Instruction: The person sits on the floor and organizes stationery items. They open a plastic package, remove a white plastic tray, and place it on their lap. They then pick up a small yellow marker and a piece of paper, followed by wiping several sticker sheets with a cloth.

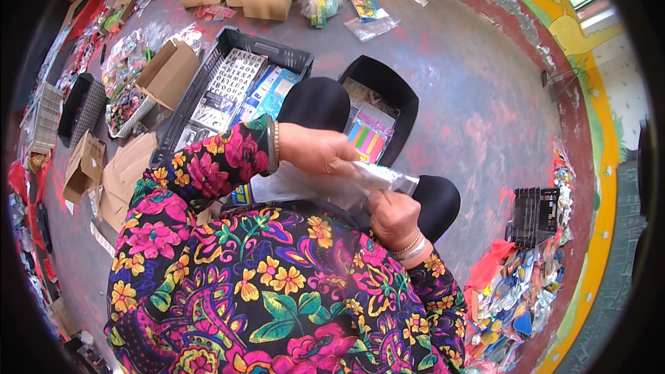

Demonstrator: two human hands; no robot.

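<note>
A person's left hand (320, 151) and right hand (395, 220) both grip a crinkled clear plastic packet (388, 178) between the knees (441, 206), near a black tray (406, 119) of colourful packs (368, 137) and a dark slatted crate (280, 54) of lettered sheets (232, 83).

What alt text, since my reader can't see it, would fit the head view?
A person in a floral top holds a shiny plastic packet between left hand and right hand. Beyond stand a dark crate of flat packages and a black bin; cardboard boxes lie to the left, a mixed heap at lower right.
</note>
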